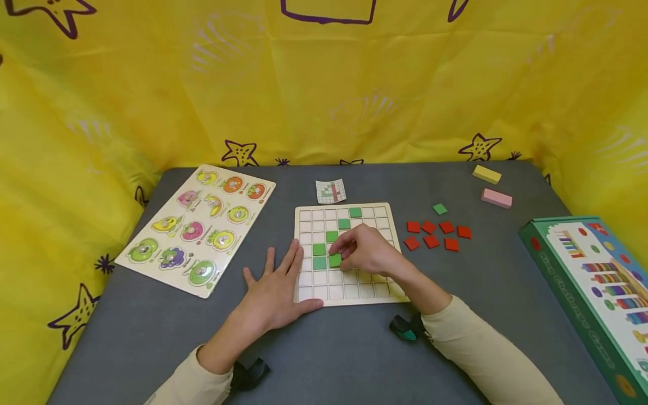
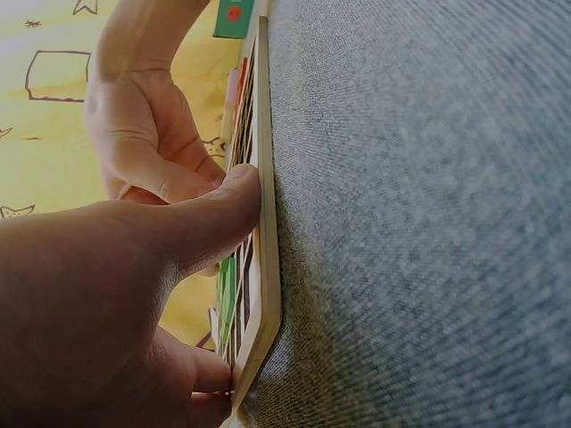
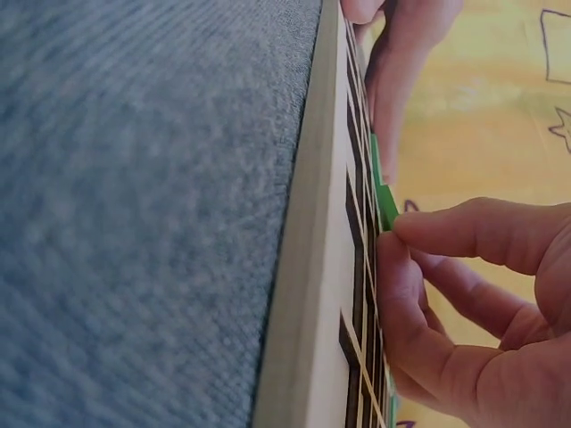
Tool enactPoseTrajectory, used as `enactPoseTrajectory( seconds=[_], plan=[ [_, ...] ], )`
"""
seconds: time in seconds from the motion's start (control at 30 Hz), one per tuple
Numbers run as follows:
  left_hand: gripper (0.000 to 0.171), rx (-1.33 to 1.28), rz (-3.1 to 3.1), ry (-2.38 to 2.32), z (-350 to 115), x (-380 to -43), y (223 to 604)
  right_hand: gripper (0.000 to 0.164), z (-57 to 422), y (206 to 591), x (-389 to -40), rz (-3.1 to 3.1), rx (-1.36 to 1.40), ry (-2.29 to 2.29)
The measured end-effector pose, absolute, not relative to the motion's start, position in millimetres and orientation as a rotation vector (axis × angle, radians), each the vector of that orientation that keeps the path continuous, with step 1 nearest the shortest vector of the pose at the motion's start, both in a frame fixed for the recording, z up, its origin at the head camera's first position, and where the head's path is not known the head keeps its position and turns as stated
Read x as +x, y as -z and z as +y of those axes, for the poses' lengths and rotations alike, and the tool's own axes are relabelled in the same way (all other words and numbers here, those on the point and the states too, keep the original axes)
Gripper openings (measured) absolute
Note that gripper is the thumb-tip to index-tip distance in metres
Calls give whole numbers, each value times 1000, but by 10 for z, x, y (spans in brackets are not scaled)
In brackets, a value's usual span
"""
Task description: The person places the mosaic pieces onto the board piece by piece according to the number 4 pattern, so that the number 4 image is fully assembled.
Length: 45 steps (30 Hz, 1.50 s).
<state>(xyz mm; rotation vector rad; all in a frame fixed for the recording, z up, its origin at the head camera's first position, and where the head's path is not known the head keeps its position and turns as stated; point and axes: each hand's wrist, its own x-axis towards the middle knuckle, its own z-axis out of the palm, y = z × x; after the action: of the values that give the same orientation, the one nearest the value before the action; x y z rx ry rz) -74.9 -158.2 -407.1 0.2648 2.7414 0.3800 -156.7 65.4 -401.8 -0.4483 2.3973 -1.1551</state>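
A wooden grid board (image 1: 361, 291) lies on the grey table with several green square tiles (image 1: 319, 249) in its cells, forming a diagonal. My right hand (image 1: 372, 250) pinches a green tile (image 1: 334, 260) between thumb and fingers over the board; in the right wrist view this tile (image 3: 386, 205) is tilted against the grid. With fingers spread and straight, my left hand (image 1: 270, 295) rests along the board's left edge. Its thumb (image 2: 236, 192) lies on the near edge. Behind the board is a small pattern card (image 1: 331, 192) showing green and red squares.
Several red tiles (image 1: 431, 241) and one green tile (image 1: 440, 208) lie right of the board. Farther right are a yellow block (image 1: 487, 174), a pink block (image 1: 496, 198) and a game box (image 1: 572, 304). A fruit puzzle board (image 1: 158, 269) lies at the left.
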Motion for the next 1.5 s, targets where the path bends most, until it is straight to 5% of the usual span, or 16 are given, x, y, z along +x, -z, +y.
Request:
enactPoseTrajectory(
  seconds=[1.5],
  plan=[
    [115,256,2740,-398,-1608,-737,4094,26,831,3937,-1666,2316,-590,1205]
  ],
)
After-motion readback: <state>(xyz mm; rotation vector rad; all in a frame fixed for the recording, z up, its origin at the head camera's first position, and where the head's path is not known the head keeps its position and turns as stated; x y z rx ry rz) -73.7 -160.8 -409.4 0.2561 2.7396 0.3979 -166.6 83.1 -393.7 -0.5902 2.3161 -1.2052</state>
